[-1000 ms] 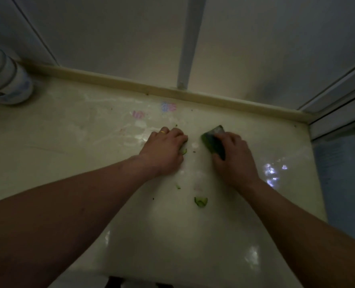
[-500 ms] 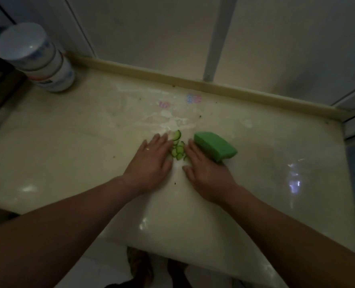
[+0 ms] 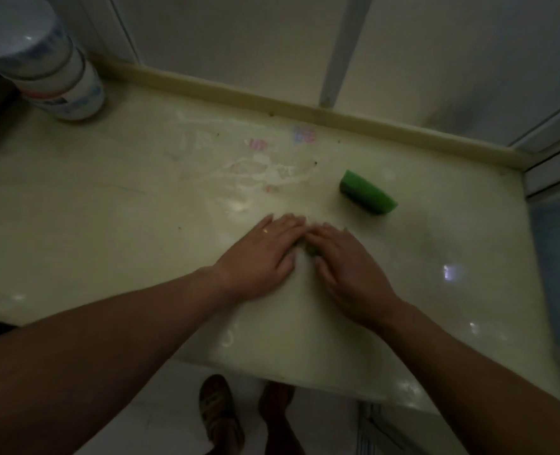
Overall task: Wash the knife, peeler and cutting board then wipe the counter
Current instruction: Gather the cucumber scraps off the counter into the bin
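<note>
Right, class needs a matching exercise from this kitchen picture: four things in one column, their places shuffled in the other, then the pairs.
Things
1 sponge
2 tubs
3 green scraps
4 sandal

Places
A on the floor, below the near edge of the counter
B between the left hand and right hand
C far left corner of the counter
D alone on the counter, beyond the right hand

Pairs: 1-D, 2-C, 3-B, 4-A
</note>
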`<action>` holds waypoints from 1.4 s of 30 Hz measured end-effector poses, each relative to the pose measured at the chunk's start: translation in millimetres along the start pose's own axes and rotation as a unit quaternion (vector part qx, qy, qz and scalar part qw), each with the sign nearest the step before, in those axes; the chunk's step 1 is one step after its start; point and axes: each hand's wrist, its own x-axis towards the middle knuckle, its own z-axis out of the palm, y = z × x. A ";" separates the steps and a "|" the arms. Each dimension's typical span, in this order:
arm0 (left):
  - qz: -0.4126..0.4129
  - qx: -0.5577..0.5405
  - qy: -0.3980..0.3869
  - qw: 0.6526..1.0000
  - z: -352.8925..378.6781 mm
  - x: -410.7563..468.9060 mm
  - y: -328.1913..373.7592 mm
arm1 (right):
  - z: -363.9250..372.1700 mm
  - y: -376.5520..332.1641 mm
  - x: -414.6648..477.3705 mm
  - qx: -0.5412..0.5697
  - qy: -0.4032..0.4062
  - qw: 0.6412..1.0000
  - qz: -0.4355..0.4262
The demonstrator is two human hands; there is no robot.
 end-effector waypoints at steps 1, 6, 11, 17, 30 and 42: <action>0.024 -0.004 -0.009 1.000 -0.2 -12.2 2.8 | -2.4 6.9 -14.5 0.008 0.029 0.999 0.041; -0.025 -0.022 0.069 0.997 -4.2 -29.4 -2.7 | 16.9 6.2 -40.2 -0.016 0.038 0.980 0.196; -0.128 -0.060 0.106 0.984 7.4 -42.0 -10.8 | 57.3 -65.8 4.5 -0.012 0.062 0.985 0.160; -0.140 -0.209 0.161 0.954 4.8 -57.2 4.7 | 42.1 -65.1 6.2 0.075 0.086 0.986 0.121; -0.204 -0.315 0.230 0.898 6.9 -61.2 12.7 | 52.6 -78.1 44.3 0.007 0.016 1.000 -0.023; -0.211 -0.251 0.219 0.919 13.2 -59.8 20.3 | 8.9 17.2 -30.5 -0.004 0.066 0.984 0.167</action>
